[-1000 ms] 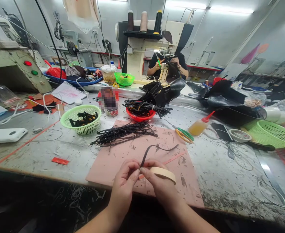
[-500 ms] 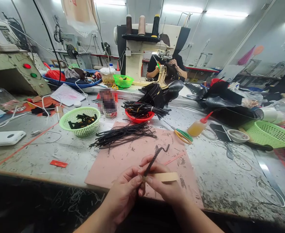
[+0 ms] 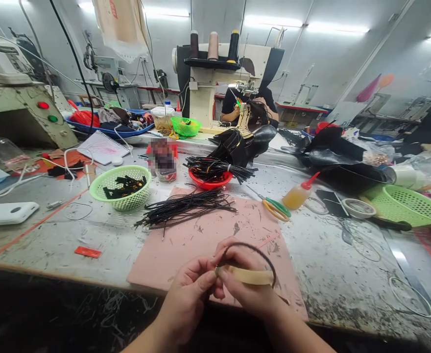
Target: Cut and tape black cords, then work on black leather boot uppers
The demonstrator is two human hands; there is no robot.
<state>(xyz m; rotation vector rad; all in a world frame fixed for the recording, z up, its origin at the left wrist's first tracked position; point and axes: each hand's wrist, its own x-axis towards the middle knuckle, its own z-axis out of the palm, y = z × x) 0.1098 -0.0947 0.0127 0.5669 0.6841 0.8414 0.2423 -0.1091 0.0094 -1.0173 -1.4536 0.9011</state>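
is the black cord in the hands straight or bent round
Bent round: the black cord arcs in a loop over the tan strip, pinched between the left hand and right hand.

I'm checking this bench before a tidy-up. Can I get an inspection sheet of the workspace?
Surface: scuffed grey worktable with a pink mat.
Job's things: thin black braided cord looped over a beige strip.
Clutter: pile of black cords, green mesh basket, red bowl, green-handled scissors, glue bottle.
Hands: left hand and right hand both pinch the cord and strip.
Cables: white cable at left.
Surroundings: sewing machine; a person behind it.
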